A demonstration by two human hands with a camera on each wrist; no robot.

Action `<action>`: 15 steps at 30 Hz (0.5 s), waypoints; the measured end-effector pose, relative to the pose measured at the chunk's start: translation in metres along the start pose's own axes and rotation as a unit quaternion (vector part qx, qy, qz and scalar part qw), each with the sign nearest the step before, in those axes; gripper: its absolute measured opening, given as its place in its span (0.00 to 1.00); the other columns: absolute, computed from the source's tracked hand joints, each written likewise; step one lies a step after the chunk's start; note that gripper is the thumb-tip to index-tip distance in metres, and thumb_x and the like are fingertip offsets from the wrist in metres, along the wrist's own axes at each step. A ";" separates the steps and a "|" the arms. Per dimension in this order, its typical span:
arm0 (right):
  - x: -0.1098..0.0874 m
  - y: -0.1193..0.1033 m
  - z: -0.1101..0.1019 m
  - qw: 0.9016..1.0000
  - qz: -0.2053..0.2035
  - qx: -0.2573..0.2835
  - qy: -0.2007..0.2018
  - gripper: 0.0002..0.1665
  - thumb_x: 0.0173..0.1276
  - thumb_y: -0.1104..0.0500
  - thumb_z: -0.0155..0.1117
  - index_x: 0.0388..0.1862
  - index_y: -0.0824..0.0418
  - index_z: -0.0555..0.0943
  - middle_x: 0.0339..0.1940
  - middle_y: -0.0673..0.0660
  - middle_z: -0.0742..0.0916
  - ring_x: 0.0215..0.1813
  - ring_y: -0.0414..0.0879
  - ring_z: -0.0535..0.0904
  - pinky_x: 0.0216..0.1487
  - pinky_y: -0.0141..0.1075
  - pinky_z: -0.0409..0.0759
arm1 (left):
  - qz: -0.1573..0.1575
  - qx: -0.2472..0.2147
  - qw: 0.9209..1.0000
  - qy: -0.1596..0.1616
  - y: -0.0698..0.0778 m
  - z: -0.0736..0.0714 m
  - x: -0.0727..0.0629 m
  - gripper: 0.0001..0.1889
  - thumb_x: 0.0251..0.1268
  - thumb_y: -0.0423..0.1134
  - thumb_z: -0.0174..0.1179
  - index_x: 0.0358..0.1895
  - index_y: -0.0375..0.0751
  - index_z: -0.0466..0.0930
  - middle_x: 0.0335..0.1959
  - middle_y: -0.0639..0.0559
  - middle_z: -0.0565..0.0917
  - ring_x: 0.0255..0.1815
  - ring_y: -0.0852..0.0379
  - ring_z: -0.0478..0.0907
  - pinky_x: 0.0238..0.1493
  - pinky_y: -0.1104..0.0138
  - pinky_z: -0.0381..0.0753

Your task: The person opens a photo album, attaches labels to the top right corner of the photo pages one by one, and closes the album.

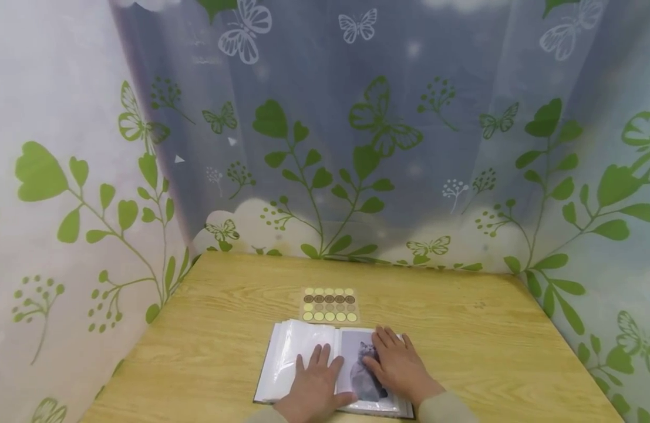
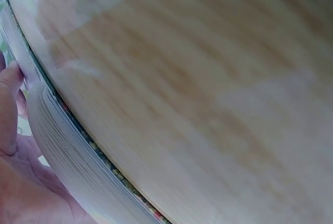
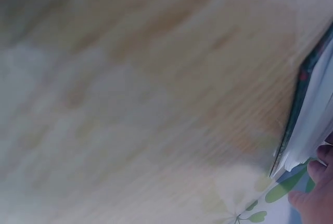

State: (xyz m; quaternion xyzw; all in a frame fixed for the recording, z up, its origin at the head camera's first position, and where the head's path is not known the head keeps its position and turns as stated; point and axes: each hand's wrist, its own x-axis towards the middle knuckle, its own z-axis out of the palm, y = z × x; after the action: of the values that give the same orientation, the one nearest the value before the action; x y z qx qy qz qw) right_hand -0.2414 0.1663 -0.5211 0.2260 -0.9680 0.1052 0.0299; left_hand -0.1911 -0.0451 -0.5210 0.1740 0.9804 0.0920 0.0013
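Note:
An album (image 1: 282, 364) with clear sleeves lies spread on the table near its front. Its left page looks white and glossy; the right page holds a picture of a grey cat (image 1: 366, 379). My left hand (image 1: 315, 385) rests across the inner part of the left page, fingers straight, thumb reaching over onto the right page. My right hand (image 1: 401, 361) lies flat on the right page and covers part of the cat picture. The left wrist view shows the thick stack of pages (image 2: 78, 151) above a dark patterned cover. Fingers (image 3: 317, 172) of the right hand show at the right wrist view's edge.
Behind the album lies a sheet of round stickers (image 1: 330, 305), yellow and brown, in rows. The wood-grain table (image 1: 208, 329) extends to both sides. Curtains with green leaves and butterflies (image 1: 325, 135) enclose it at the back and sides.

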 end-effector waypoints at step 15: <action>0.001 -0.005 -0.005 1.000 -0.005 -0.012 -0.020 0.40 0.77 0.38 0.48 0.70 0.68 0.70 0.74 0.65 0.70 0.75 0.60 0.61 0.73 0.62 0.53 | 0.011 0.000 1.000 0.001 -0.002 0.001 0.002 0.44 0.58 0.72 0.57 0.68 0.43 0.71 0.71 0.35 0.66 0.73 0.35 0.61 0.63 0.33 0.63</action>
State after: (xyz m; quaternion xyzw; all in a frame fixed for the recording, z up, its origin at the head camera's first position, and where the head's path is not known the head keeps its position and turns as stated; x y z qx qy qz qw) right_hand -0.2400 0.1621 -0.5155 0.2326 -0.9684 0.0890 0.0138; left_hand -0.1933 -0.0462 -0.5223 0.1852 0.9783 0.0923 -0.0002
